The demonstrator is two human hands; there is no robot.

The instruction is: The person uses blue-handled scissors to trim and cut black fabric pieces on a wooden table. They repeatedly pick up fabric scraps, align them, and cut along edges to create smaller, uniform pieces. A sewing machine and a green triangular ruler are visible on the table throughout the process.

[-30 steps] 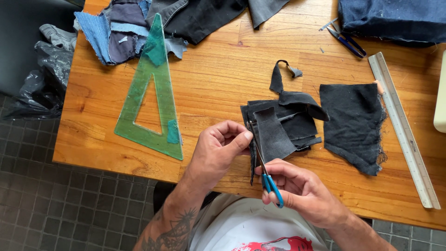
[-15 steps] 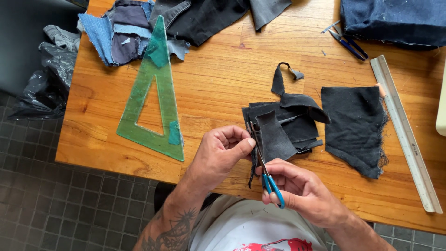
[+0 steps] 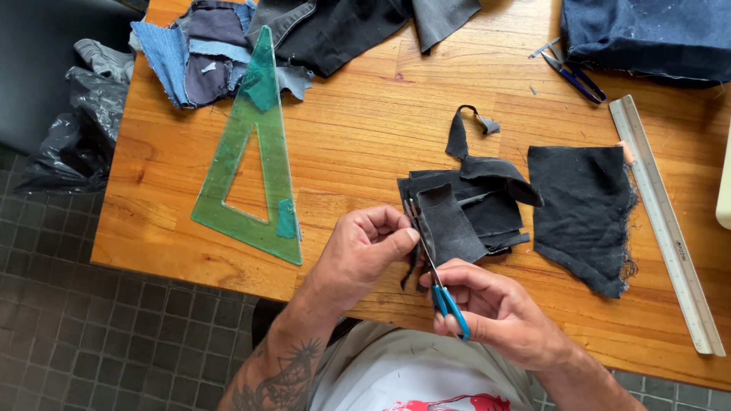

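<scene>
At the near edge of the wooden table [image 3: 365,152], the left hand [image 3: 362,255] pinched a black fabric strip [image 3: 449,224] while the right hand [image 3: 495,312] gripped blue-handled scissors [image 3: 438,274], apparently cutting it, a green set square [image 3: 255,152] lying left.

A strip of black fabric [image 3: 449,224] lies at the near edge of the wooden table [image 3: 358,137], its frayed left edge lifted slightly off the wood. It rests on top of a small stack of black fabric pieces [image 3: 487,202], which sits flat on the table near that edge, with one narrow curled strip rising from its far side. Blue-handled scissors [image 3: 438,270] point away from the table's near edge, their thin blades meeting the strip's left edge.
</scene>
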